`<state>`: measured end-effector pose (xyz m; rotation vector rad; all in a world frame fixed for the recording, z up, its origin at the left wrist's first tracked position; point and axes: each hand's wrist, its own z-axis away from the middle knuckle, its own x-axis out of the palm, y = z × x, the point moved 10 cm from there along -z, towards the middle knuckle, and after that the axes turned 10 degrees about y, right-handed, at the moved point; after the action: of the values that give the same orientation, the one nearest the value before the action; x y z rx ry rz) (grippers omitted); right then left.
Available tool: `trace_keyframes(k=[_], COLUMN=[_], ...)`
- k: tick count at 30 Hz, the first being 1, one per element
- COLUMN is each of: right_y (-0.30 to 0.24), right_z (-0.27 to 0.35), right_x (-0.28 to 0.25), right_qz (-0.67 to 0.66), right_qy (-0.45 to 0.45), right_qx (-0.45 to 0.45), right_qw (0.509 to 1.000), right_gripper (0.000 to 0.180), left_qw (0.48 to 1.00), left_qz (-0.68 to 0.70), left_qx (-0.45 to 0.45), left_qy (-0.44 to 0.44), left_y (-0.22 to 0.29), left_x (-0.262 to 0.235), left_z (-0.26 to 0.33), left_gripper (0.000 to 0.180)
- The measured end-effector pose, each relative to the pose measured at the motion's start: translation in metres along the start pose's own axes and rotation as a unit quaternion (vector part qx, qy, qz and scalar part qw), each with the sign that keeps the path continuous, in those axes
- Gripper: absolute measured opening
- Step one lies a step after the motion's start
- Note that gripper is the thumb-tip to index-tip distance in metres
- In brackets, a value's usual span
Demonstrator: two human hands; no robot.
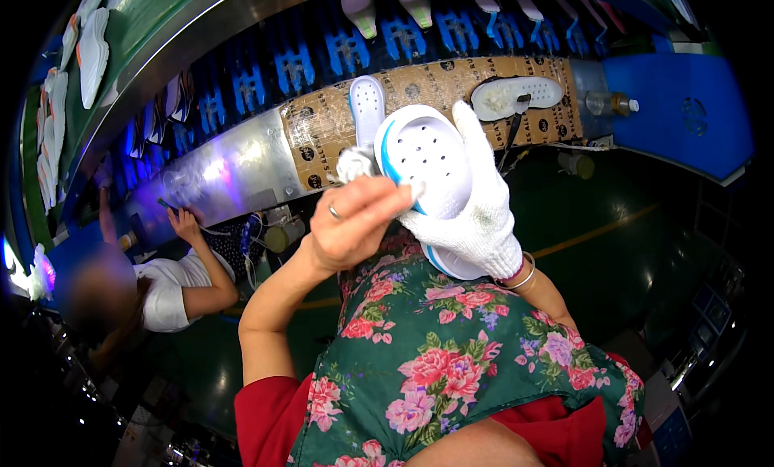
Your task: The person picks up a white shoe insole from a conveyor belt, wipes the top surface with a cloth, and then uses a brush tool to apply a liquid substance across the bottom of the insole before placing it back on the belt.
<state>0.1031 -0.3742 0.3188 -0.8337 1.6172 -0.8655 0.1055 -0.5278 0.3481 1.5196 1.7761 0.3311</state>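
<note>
Just in front of the bench, the person's right hand [484,205], in a white knit glove, holds a white shoe sole [427,156]. The glove is wrapped tight around the sole's middle, with the thumb up along one side. The sole has small dark holes and a bright blue edge. Its other end pokes out under the glove, near the green flowery apron [427,354].

The bare left hand [359,221] has a ring on. Its fingertips are squeezed together on a small white scrap [418,191], right at the sole's edge. The scrap is too blurry to tell what it is.

Near that hand is a crumpled white wad [355,164]. Brown cardboard [314,136] covers part of the bench. On it lie a slim pale sole [368,108] and a grey-white sole [544,93] with a dark-handled tool [513,128] touching it. Beside the cardboard lies a clear bottle [601,104]. Blue clamps [347,52] stand in a row behind. On the left, a co-worker [181,289] in a white top reaches to the bench [250,156].
</note>
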Motion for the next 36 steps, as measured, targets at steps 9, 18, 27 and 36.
trace_keyframes(k=[9, 18, 27, 36], right_y=[-0.004, -0.003, -0.003, -0.008], right_z=[-0.001, -0.002, 0.0, 0.004], right_x=[0.0, 0.001, 0.006, 0.008], right_qz=[-0.044, -0.056, -0.072, -0.038], right_qy=[-0.003, 0.0, -0.006, 0.002], right_qx=[0.009, 0.045, 0.057, 0.023], right_qw=[0.999, 0.997, 0.996, 0.999], right_gripper=[0.114, 0.115, 0.115, 0.114], left_qw=[0.989, 0.801, 0.8, 0.975], left_qz=[0.099, 0.399, 0.39, 0.086], left_qx=[-0.101, -0.409, -0.428, -0.192], left_qy=[0.035, 0.18, 0.155, 0.073], left_y=[-0.018, -0.065, -0.052, -0.018], left_x=[-0.024, -0.019, -0.008, -0.016], left_z=[-0.012, 0.026, 0.021, -0.003], left_gripper=[0.027, 0.03, 0.019, 0.024])
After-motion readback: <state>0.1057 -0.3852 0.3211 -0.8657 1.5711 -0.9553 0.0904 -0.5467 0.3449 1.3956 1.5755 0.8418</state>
